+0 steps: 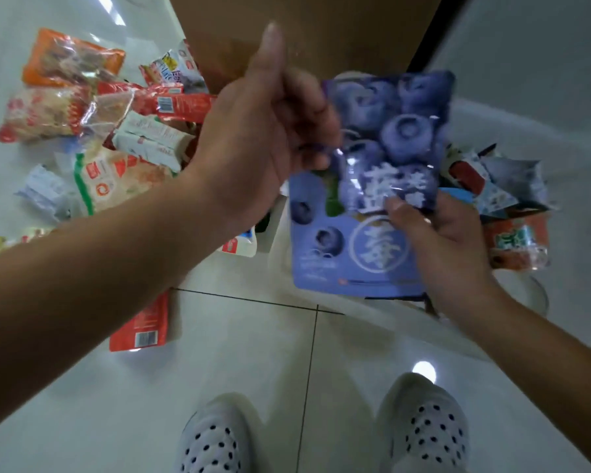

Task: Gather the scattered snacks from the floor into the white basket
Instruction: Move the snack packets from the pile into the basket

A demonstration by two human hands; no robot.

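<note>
Two blue blueberry snack bags are held above the white basket [526, 131]. My left hand [263, 131] pinches the left edge of the darker upper bag [396, 131], thumb raised. My right hand [440, 240] grips both bags from below, its thumb on the upper bag and fingers behind the lighter lower bag [325, 247]. The basket at the right holds several wrapped snacks [512, 216]. A pile of scattered snacks [93, 131] lies on the floor at the left, partly hidden by my left forearm.
A red packet [140, 326] lies on the white tiles under my left forearm. A brown wooden panel [304, 25] stands behind the pile. My two white dotted shoes [321, 435] are at the bottom of the view on glossy tile.
</note>
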